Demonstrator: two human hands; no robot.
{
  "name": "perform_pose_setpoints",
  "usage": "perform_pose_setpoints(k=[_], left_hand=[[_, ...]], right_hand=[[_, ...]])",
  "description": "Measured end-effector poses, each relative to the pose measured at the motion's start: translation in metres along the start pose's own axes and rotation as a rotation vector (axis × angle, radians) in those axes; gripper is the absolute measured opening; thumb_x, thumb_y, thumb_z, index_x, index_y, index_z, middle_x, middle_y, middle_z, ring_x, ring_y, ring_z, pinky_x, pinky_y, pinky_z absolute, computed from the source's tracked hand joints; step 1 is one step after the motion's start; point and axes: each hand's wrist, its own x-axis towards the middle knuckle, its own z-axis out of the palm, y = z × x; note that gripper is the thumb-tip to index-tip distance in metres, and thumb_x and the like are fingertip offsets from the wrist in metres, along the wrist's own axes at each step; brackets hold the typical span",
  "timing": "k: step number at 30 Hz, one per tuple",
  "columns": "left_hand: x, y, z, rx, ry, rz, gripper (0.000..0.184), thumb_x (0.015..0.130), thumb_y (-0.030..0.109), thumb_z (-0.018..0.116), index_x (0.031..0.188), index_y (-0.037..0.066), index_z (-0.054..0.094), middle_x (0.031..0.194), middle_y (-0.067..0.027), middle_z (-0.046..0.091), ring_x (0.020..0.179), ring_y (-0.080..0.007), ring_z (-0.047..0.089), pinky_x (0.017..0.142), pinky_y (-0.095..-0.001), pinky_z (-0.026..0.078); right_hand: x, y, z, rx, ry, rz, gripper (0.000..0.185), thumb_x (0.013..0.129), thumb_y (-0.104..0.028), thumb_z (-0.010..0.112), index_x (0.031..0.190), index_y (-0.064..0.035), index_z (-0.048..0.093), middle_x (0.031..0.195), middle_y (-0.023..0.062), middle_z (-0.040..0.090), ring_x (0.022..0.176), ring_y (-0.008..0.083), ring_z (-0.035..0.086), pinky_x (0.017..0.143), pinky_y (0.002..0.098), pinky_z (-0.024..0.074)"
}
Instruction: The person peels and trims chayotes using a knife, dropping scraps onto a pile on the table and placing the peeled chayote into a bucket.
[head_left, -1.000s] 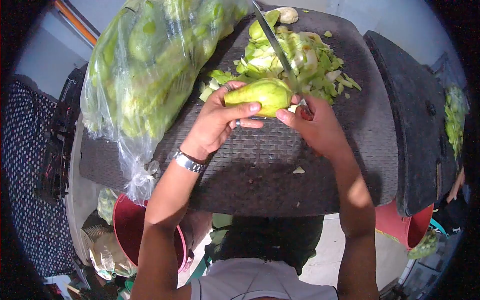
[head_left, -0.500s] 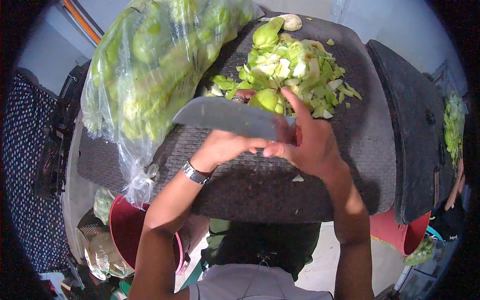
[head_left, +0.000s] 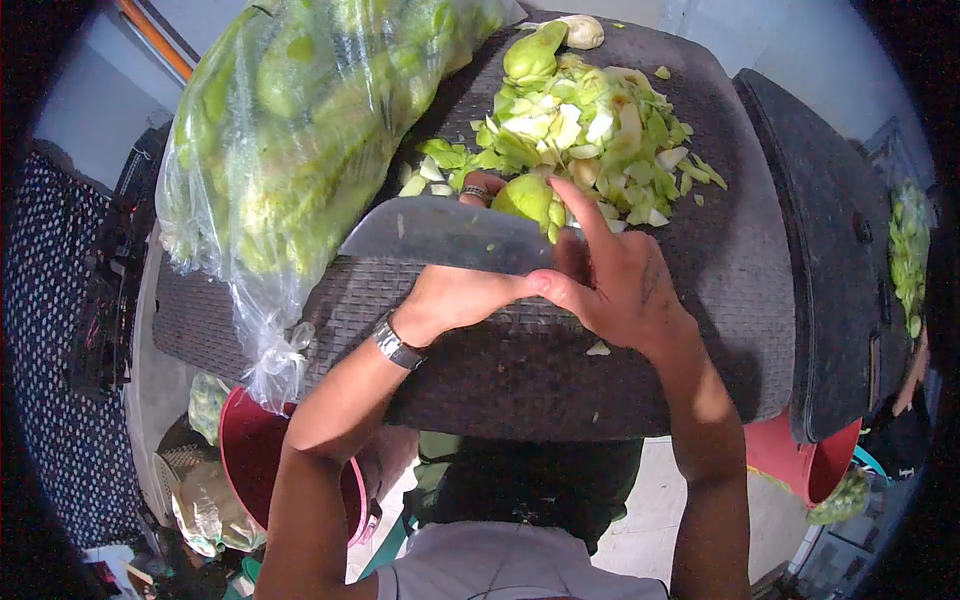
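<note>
My left hand (head_left: 465,296), with a metal watch on its wrist and a ring on a finger, is wrapped round a green chayote (head_left: 522,198); the blade hides part of its grip. In my right hand (head_left: 628,288) is a broad-bladed knife (head_left: 435,235), its blade pointing left and lying between my view and the chayote. The right thumb touches near the left hand, and the index finger reaches to the chayote's right side. A piece of peel (head_left: 555,218) hangs at that side. Just beyond my hands lies a heap of chayote peelings (head_left: 585,130).
A tied clear bag of chayotes (head_left: 320,130) fills the table's left. At the back sit another chayote (head_left: 535,55) and a pale peeled piece (head_left: 583,32). The dark woven tabletop (head_left: 720,260) has red buckets (head_left: 250,450) below on both sides.
The knife and right hand have shifted slightly against the chayote, and the peel piece now hangs lower at its right side. My left hand still holds the chayote. The view has moved a little.
</note>
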Motion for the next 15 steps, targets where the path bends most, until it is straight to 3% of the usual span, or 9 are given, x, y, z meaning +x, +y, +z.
perform_pose_setpoints(k=[2,5,8,10,12,13,15], left_hand=[[0.002,0.001,0.000,0.076,0.005,0.089,0.085,0.069,0.022,0.094,0.135,0.004,0.045,0.118,-0.0120,0.062,0.107,-0.0224,0.065,0.093,-0.0391,0.052],[0.004,0.002,-0.003,0.337,-0.163,0.271,0.081,0.065,0.012,0.089,0.133,0.007,0.045,0.118,-0.0124,0.063,0.107,-0.0255,0.066,0.095,-0.0414,0.052],[-0.002,0.023,0.009,0.139,-0.113,0.086,0.079,0.064,0.007,0.084,0.132,0.008,0.043,0.119,-0.0123,0.063,0.110,-0.0267,0.066,0.096,-0.0407,0.052],[-0.001,0.022,0.012,0.048,-0.163,0.147,0.083,0.063,0.011,0.090,0.132,0.009,0.043,0.122,-0.0125,0.064,0.113,-0.0256,0.065,0.098,-0.0397,0.051],[0.002,0.021,0.012,-0.023,-0.179,0.127,0.084,0.062,0.013,0.093,0.132,0.009,0.045,0.124,-0.0125,0.064,0.114,-0.0245,0.065,0.099,-0.0383,0.050],[0.004,0.018,0.006,0.081,-0.168,0.189,0.085,0.063,0.012,0.094,0.134,0.008,0.048,0.122,-0.0084,0.065,0.113,-0.0210,0.064,0.099,-0.0354,0.050],[0.006,0.014,0.005,-0.182,-0.148,0.008,0.083,0.070,0.007,0.090,0.142,0.006,0.048,0.120,-0.0019,0.065,0.110,-0.0155,0.062,0.096,-0.0296,0.050]], right_hand=[[0.000,-0.003,-0.005,0.035,-0.035,0.045,0.088,0.087,-0.051,0.077,0.148,-0.0002,0.038,0.075,0.0110,0.068,0.066,0.0350,0.070,0.064,0.0466,0.0561],[0.001,0.005,-0.004,0.014,0.048,-0.015,0.073,0.093,-0.053,0.070,0.140,0.0000,0.049,0.078,0.0118,0.069,0.068,0.0306,0.071,0.064,0.0432,0.0556],[0.005,0.032,0.005,0.351,0.143,0.099,0.059,0.101,-0.052,0.061,0.127,-0.0001,0.060,0.080,0.0127,0.068,0.074,0.0260,0.071,0.069,0.0401,0.0552],[0.010,0.034,0.001,0.672,0.043,0.286,0.053,0.108,-0.049,0.047,0.123,-0.0008,0.063,0.079,0.0092,0.064,0.073,0.0181,0.061,0.068,0.0352,0.0496],[0.011,0.031,-0.012,0.643,-0.026,0.515,0.053,0.110,-0.050,0.040,0.132,-0.0061,0.060,0.064,0.0003,0.055,0.047,0.0088,0.046,0.049,0.0266,0.0404],[0.009,0.043,-0.009,0.468,0.066,0.403,0.054,0.110,-0.050,0.038,0.132,-0.0063,0.060,0.063,-0.0008,0.053,0.045,0.0087,0.043,0.048,0.0269,0.0386],[0.006,0.063,0.000,0.216,0.196,0.260,0.055,0.110,-0.050,0.037,0.134,-0.0066,0.059,0.062,-0.0027,0.050,0.044,0.0085,0.039,0.047,0.0271,0.0358]])
